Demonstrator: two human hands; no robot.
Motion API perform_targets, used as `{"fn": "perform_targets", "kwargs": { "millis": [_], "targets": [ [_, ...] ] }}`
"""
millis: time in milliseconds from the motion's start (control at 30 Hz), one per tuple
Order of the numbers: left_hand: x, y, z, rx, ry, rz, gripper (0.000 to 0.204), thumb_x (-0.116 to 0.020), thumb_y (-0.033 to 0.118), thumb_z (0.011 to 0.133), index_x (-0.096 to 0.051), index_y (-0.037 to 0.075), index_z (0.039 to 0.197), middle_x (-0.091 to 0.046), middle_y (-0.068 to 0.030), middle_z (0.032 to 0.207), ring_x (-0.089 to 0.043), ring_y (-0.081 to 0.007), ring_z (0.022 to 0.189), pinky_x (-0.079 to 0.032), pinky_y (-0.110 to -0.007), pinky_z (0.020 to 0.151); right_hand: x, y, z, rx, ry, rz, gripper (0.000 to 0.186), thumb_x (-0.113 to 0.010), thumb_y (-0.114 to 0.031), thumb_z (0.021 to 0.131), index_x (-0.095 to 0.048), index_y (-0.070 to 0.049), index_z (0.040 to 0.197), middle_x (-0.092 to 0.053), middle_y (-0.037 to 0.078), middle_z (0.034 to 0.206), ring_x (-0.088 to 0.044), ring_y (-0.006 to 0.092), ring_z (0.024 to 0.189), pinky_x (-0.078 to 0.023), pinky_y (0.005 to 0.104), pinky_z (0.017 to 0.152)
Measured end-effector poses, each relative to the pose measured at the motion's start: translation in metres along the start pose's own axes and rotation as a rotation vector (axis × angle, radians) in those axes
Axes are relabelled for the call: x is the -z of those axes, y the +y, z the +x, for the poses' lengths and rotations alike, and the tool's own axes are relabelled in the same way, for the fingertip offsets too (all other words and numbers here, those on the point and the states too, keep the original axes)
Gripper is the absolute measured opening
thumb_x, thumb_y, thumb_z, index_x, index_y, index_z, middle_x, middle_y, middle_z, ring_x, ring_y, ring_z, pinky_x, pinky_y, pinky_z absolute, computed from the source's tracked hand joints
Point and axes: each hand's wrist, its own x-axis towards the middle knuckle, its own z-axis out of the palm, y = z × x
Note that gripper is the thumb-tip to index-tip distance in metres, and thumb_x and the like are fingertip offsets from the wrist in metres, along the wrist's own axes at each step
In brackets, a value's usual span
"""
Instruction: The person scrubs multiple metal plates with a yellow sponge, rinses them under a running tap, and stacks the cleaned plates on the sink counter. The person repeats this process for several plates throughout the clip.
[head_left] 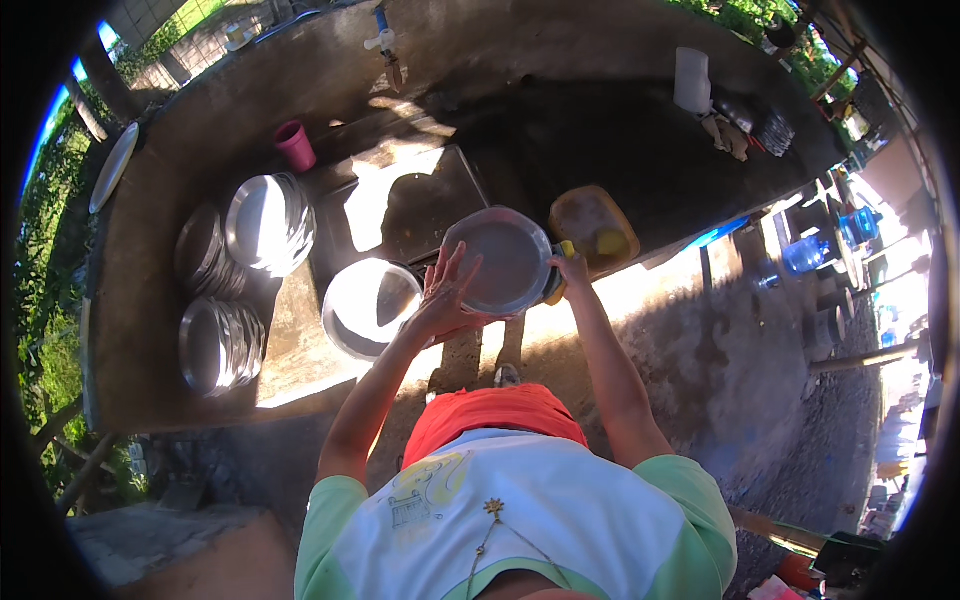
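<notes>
A round metal plate point(497, 262) with a raised rim is held up in front of me, over the near edge of the concrete counter. My left hand point(447, 297) grips its left side, fingers spread across the inner face. At the plate's right rim, my right hand point(571, 274) holds a yellow sponge point(566, 249), pressed against the edge; part of the sponge is hidden by the fingers. Just beyond that hand sits a yellowish tub point(594, 210) with cloudy liquid and something yellow-green inside. A round metal basin point(345, 318) stands to the left, below my left wrist.
Several metal plates lean in stacks point(262, 225) on the left of the counter point(140, 330). A pink cup point(294, 146) and a dark, square, flat tray point(455, 185) lie farther in. Behind is a tap point(385, 45). A white container point(691, 80) and cutlery point(774, 133) are at far right.
</notes>
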Motion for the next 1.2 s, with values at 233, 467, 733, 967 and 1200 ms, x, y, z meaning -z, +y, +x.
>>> {"fn": "perform_targets", "kwargs": {
  "millis": [233, 467, 733, 967, 1200],
  "targets": [
    [-0.03, -0.046, 0.057, 0.816, -0.183, -0.103, 0.059, -0.06, 0.019, 0.075, -0.036, 0.0, 0.125, -0.034, -0.0279, 0.13, -0.035, -0.0383, 0.122, -0.034, -0.042, 0.099, 0.02, 0.042, 0.009, 0.198, 0.326, -0.78, 0.032, -0.065, -0.006, 0.061, -0.06, -0.001, 0.092, -0.063, 0.012, 0.081, -0.062, 0.0262, 0.079, -0.048, 0.0376, 0.07],
    [-0.041, -0.048, 0.058, 0.884, -0.012, -0.056, 0.031, -0.054, 0.01, 0.075, -0.055, 0.002, 0.106, -0.056, -0.0241, 0.109, -0.054, -0.0364, 0.104, -0.044, -0.044, 0.087, 0.003, 0.012, 0.003, 0.227, 0.255, -0.893, 0.038, -0.061, -0.019, 0.064, -0.059, -0.003, 0.099, -0.063, 0.017, 0.092, -0.06, 0.033, 0.088, -0.046, 0.0421, 0.078],
    [-0.046, -0.048, 0.053, 0.897, -0.109, -0.091, 0.037, -0.06, 0.012, 0.071, -0.054, 0.002, 0.107, -0.056, -0.0233, 0.11, -0.053, -0.036, 0.105, -0.045, -0.042, 0.087, 0.002, 0.01, 0.005, 0.214, 0.268, -0.943, 0.039, -0.061, -0.018, 0.064, -0.056, 0.0, 0.099, -0.062, 0.02, 0.091, -0.059, 0.034, 0.09, -0.046, 0.0415, 0.078],
    [-0.045, -0.045, 0.052, 0.953, -0.096, -0.196, 0.041, -0.058, 0.01, 0.072, -0.051, 0.0, 0.111, -0.051, -0.0238, 0.117, -0.049, -0.0357, 0.112, -0.043, -0.04, 0.09, 0.018, 0.017, 0.023, 0.04, 0.073, -0.454, 0.045, -0.068, -0.014, 0.055, -0.056, 0.002, 0.095, -0.062, 0.018, 0.089, -0.062, 0.027, 0.087, -0.047, 0.0366, 0.072],
    [-0.058, -0.041, 0.047, 0.975, -0.125, -0.452, 0.059, -0.054, 0.015, 0.076, -0.033, 0.001, 0.13, -0.042, -0.0235, 0.129, -0.041, -0.035, 0.12, -0.036, -0.036, 0.099, 0.013, 0.012, 0.023, 0.128, 0.179, -0.805, 0.052, -0.068, -0.02, 0.058, -0.054, 0.004, 0.102, -0.061, 0.018, 0.084, -0.06, 0.0338, 0.086, -0.048, 0.037, 0.074]
  ]
}}
